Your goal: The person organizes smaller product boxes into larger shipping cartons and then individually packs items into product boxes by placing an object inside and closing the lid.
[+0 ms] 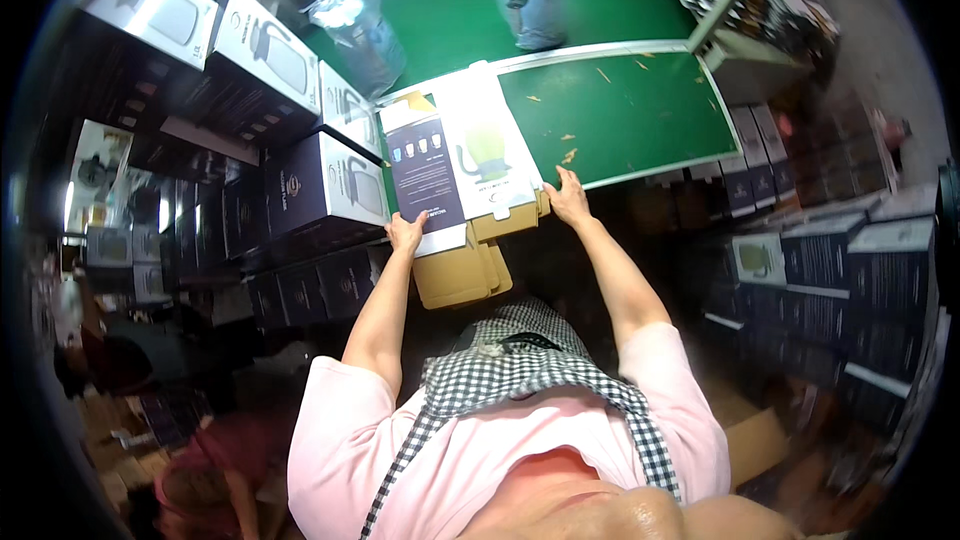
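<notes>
Head view: left hand (404, 234) half-curled, right hand (570, 202) looser, both at carton (470, 145) edges, grip unclear; press evenly, keep flaps (508, 223) straight.

Surface (630, 110): green top, pale rim | beyond it: another green stretch (440, 20), past a pale divider | far right corner: pale slanting post (728, 0) | behind that: plain grey expanse (870, 40), wall or floor, I can't tell | left: bright upright strip (69, 205), source unclear | light: strong over the green, dim toward the room's edges
</notes>
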Demonstrator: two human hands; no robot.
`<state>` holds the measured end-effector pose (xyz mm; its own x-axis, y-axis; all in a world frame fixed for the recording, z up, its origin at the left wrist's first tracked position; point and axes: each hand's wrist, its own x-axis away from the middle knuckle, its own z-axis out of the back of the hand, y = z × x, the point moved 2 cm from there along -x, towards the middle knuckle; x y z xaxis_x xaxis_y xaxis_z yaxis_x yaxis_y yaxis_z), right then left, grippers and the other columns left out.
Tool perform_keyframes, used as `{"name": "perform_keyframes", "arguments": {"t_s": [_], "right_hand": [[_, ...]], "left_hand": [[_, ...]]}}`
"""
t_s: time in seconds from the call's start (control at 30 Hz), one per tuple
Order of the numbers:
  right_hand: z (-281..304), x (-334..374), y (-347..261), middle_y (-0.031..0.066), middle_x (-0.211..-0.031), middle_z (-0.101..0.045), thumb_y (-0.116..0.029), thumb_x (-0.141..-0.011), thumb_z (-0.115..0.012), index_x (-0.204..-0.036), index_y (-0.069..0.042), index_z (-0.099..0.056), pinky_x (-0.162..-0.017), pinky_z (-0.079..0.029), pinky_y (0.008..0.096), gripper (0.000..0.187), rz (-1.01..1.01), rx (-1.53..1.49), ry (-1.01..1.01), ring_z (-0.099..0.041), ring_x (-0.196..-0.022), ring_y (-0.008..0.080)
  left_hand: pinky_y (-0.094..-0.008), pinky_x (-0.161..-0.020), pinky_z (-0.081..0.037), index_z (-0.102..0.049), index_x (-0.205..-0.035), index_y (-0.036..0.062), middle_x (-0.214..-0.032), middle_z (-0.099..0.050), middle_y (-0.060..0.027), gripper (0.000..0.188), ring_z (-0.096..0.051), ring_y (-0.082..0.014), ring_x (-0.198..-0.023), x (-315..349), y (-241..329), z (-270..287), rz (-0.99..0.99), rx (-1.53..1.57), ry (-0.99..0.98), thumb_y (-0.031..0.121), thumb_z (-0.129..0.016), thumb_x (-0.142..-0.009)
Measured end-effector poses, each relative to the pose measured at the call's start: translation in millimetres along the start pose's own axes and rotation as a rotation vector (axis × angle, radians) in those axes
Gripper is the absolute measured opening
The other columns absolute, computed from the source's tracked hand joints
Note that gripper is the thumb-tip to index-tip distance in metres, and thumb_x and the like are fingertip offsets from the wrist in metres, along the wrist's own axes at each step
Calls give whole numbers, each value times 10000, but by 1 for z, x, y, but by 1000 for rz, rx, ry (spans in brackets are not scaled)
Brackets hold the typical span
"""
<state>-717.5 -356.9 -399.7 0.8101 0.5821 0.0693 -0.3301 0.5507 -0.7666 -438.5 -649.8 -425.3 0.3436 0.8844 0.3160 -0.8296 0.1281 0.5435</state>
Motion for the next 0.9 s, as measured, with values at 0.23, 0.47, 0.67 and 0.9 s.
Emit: {"name": "perform_keyframes", "arguments": {"t_s": [0.23, 0.47, 0.67, 0.9], "right_hand": [[-72, -16, -32, 271, -1332, -431, -493, -776, -743, -1439, 97, -280, -1095, -341, 446, 1001, 44, -35, -256, -414, -1261, 409], [-29, -65, -12, 179, -1256, -510, -295, -758, -770, -1293, -43, -561, -1063, -382, 435, 627, 63, 54, -240, -477, -1191, 365], [41, -84, -19, 199, -1229, -586, -256, -794, -785, -1274, -26, -546, -978, -475, 414, 584, -66, -550, -750, -585, -1155, 280], [273, -189, -186, 112, -1351, -524, -540, -1030, -343, -1350, -31, -474, -1080, -330, 392, 615, 296, -1215, -38, -472, -1257, 205]], "left_hand": [[-505, -1031, -402, -487, -1238, -127, -1256, -499, -364, 972, -468, -476, -1215, 6, 29, -6, 145, -103, 146, 617, -779, -685], [-434, -942, -461, -549, -1069, -39, -1068, -592, -285, 741, -561, -412, -1090, 29, 58, 5, 248, -114, 338, 472, -875, -643], [-267, -689, -522, -530, -901, 20, -823, -651, -50, 338, -618, -113, -749, 85, 145, 101, -236, 675, 252, 38, -834, -753], [-288, -728, -550, -607, -994, 20, -915, -688, -70, 341, -665, -163, -799, 163, 244, 83, -532, 671, 295, -101, -777, -724]]}}
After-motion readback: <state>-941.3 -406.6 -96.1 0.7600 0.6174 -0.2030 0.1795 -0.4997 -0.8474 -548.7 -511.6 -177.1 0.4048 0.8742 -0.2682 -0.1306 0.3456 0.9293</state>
